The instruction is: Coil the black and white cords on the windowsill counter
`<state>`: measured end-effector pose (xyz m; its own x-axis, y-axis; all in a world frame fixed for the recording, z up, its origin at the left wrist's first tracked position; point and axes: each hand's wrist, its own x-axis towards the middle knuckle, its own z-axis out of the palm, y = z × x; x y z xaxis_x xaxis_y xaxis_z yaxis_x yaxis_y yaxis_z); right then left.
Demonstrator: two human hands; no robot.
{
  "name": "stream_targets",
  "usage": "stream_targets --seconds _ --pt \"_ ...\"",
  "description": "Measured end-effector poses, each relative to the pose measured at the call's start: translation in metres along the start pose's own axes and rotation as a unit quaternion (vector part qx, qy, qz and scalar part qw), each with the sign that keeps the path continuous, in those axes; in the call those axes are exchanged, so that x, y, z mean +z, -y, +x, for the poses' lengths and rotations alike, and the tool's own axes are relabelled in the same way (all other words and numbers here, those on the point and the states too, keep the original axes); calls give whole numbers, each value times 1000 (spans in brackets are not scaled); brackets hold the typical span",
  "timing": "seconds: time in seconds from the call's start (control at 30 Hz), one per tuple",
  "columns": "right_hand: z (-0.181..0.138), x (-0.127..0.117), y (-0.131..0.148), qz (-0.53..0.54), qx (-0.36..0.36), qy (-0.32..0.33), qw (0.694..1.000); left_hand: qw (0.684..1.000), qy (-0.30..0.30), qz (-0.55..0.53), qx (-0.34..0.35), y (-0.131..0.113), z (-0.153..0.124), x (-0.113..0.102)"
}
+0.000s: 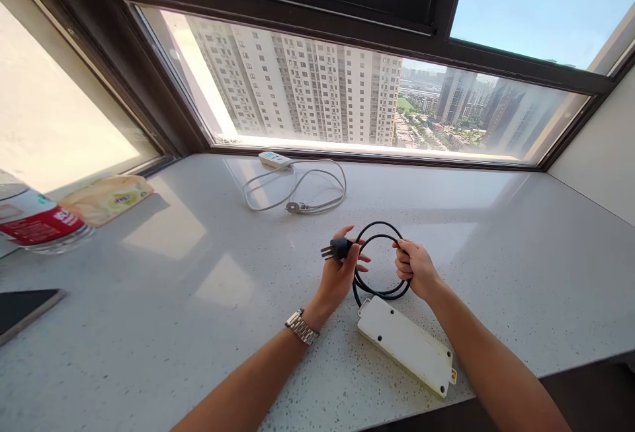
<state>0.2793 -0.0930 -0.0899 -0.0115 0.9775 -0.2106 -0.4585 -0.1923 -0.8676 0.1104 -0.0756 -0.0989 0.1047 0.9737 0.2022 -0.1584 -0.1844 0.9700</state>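
Observation:
A black power cord (381, 294) is looped into a coil between my two hands. My left hand (342, 263) grips the cord's plug end, the thumb pressed near the black three-pin plug (340, 249), whose prongs point left. On the coil's right side, my right hand (415, 265) is closed around the loops. The cord runs down to a white power strip (407, 345), which lies on the counter with its screw-holed underside up, between my forearms. A metal watch (301, 326) is on my left wrist.
On the speckled white counter (198, 366), a small white power strip (274, 160) with its white cord (317, 209) lies near the window. At left are a large bottle (40, 220), a tissue pack (112, 199) and a phone (24, 309). The counter's front edge is at lower right.

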Motion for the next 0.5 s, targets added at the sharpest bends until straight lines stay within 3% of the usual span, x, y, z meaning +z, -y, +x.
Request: stream_targets --seconds 0.1,0.23,0.37,0.5 --pt "1 2 0 11 -2 -23 1000 987 56 121 86 -3 0 -2" --pt "-5 5 3 3 -36 32 999 935 105 294 167 -6 -2 -4" --pt "-13 11 2 -50 -103 81 990 869 115 469 111 -11 -3 -1" --pt "-16 17 -6 -140 -143 82 976 796 110 594 45 -16 -2 6"
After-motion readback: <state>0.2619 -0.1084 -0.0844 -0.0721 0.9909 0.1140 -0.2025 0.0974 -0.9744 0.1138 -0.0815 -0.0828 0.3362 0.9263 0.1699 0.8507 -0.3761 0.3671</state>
